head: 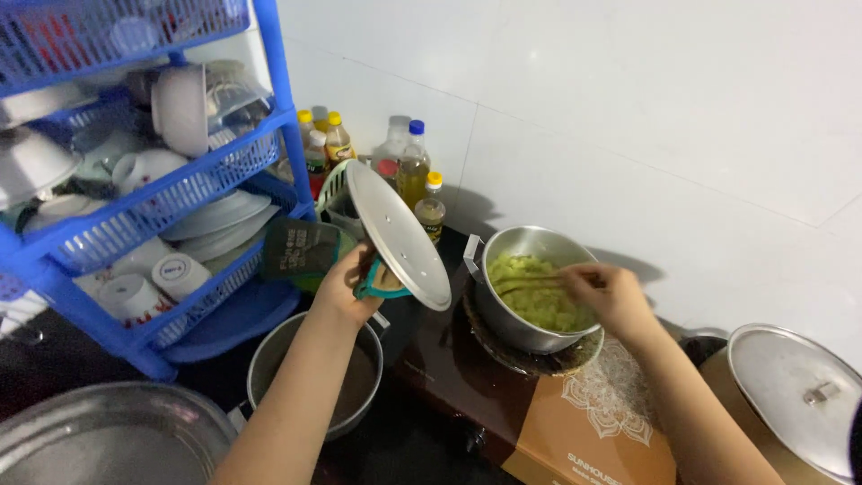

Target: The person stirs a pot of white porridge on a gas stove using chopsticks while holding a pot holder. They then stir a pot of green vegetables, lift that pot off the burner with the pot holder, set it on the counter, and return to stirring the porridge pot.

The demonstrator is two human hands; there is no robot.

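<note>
blue dish rack (135, 224) and oil bottles (409, 166) behind raised lid (395, 232)

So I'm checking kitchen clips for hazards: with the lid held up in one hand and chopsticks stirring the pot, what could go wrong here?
1. The left hand holds the tilted metal lid through a cloth; it might slip or drip onto the pot below.
2. The lid sits close to the bottles and could knock them.
3. The right hand stirs with chopsticks in the unsteadied pot, which could shift on its woven trivet.
</note>
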